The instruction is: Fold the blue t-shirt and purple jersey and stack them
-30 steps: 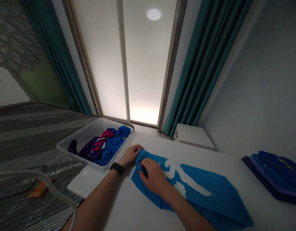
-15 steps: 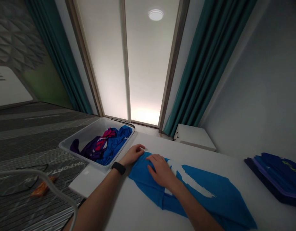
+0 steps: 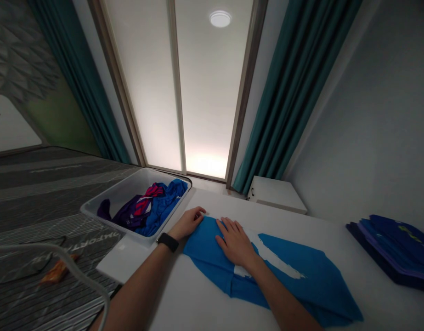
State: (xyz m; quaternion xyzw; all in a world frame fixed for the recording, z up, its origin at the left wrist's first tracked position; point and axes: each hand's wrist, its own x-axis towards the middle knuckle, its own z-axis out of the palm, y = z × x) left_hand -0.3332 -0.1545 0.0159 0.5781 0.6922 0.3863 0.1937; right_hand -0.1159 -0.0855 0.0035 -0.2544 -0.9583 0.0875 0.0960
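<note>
Right hand [image 3: 235, 243]: fingers wide, blue cloth shirt [image 3: 287, 276] pressed flat on smooth white counter [image 3: 380, 299] | left hand [image 3: 189, 223]: fingers narrow, curled at shirt edge, hold unclear

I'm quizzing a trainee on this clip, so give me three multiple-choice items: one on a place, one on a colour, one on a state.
1. Where is the plastic bin relative to the blue garment?
A. to its left
B. to its right
C. on top of it

2. What colour is the strap of the watch on the left wrist?
A. white
B. black
C. red

3. How is the right hand placed?
A. flat on the garment, fingers spread
B. clenched in a fist
C. inside the bin

Answers:
1. A, the bin sits left of the garment.
2. B, the band shows black.
3. A, its open palm lies on the cloth.
</note>
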